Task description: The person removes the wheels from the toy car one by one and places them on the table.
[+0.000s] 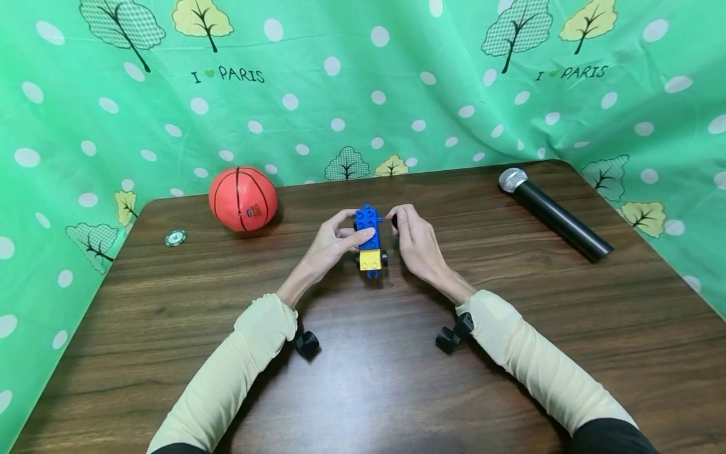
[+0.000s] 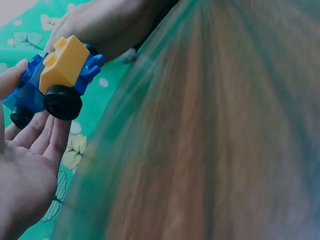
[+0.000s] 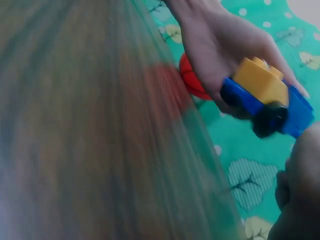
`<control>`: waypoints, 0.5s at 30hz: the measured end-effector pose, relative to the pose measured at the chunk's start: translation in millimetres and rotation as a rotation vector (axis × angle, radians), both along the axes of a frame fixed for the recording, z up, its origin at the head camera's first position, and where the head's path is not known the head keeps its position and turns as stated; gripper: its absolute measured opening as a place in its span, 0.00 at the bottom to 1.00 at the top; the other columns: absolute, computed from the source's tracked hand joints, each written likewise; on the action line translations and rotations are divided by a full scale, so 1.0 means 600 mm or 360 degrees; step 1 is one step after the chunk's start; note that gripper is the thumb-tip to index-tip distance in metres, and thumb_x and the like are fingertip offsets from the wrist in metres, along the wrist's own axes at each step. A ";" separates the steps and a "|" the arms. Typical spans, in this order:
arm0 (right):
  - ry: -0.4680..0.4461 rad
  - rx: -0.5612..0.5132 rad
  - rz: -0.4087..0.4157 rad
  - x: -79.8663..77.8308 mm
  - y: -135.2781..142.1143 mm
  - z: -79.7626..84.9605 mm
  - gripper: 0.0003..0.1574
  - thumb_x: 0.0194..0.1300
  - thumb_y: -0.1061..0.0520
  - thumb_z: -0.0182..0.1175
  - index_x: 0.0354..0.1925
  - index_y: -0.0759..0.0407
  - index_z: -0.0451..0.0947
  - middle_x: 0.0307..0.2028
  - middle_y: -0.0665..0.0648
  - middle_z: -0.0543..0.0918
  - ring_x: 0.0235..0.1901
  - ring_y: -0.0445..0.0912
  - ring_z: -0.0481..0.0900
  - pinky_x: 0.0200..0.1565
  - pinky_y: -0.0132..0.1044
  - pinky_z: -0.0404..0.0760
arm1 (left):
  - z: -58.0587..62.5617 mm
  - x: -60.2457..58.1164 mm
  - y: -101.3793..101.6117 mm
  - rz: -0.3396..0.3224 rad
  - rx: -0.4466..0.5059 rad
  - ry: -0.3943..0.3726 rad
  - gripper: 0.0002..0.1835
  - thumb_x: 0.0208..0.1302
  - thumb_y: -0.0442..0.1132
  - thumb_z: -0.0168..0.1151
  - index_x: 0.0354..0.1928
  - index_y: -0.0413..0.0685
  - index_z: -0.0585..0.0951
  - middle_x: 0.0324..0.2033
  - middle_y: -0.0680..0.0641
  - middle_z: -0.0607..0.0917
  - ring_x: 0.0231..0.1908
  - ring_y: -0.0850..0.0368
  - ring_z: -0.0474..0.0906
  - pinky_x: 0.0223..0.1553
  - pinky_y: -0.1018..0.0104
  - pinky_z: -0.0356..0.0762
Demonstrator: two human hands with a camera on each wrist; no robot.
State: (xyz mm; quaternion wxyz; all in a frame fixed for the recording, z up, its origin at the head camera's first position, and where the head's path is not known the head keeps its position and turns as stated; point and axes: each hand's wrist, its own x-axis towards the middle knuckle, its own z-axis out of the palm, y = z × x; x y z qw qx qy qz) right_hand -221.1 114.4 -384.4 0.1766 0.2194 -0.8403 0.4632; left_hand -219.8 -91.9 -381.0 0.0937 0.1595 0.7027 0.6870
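Note:
A toy car (image 1: 368,222) of blue blocks, with a yellow block (image 1: 370,260) at its near end, is held above the table by my left hand (image 1: 329,246). The left thumb lies on top of the blue part and the fingers support it from the side and below. Black wheels (image 2: 63,102) sit on the car, and a bare blue axle stub juts from its far right side. Just right of that stub, my right hand (image 1: 418,244) pinches a small black wheel (image 1: 394,221), apart from the car. In the right wrist view the right fingers partly hide that wheel.
An orange toy basketball (image 1: 242,199) and a green-and-white poker chip (image 1: 176,238) lie at the left on the wooden table (image 1: 368,378). A black microphone (image 1: 558,217) lies at the right. Green printed cloth (image 1: 351,82) hangs behind the table.

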 end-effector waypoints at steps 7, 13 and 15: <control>-0.0025 0.0017 -0.0099 -0.021 0.031 -0.004 0.19 0.84 0.53 0.45 0.54 0.65 0.76 0.43 0.62 0.79 0.43 0.53 0.75 0.51 0.49 0.72 | 0.001 0.003 -0.008 0.0050 -0.0092 0.0070 0.28 0.70 0.40 0.66 0.68 0.42 0.72 0.43 0.38 0.88 0.42 0.50 0.86 0.48 0.57 0.82; -0.0093 0.0167 -0.0087 -0.031 0.052 -0.009 0.21 0.82 0.55 0.47 0.64 0.65 0.73 0.55 0.67 0.78 0.55 0.58 0.75 0.60 0.55 0.70 | -0.007 0.007 -0.009 0.0049 -0.0109 0.0107 0.26 0.70 0.38 0.66 0.67 0.43 0.71 0.40 0.40 0.89 0.40 0.54 0.85 0.43 0.62 0.80; -0.0094 0.0249 -0.0074 -0.033 0.057 -0.010 0.23 0.82 0.55 0.46 0.66 0.66 0.72 0.58 0.67 0.77 0.57 0.60 0.74 0.60 0.56 0.70 | -0.008 0.007 -0.011 0.0055 -0.0115 0.0118 0.27 0.70 0.39 0.67 0.67 0.43 0.71 0.39 0.40 0.89 0.39 0.55 0.85 0.41 0.63 0.79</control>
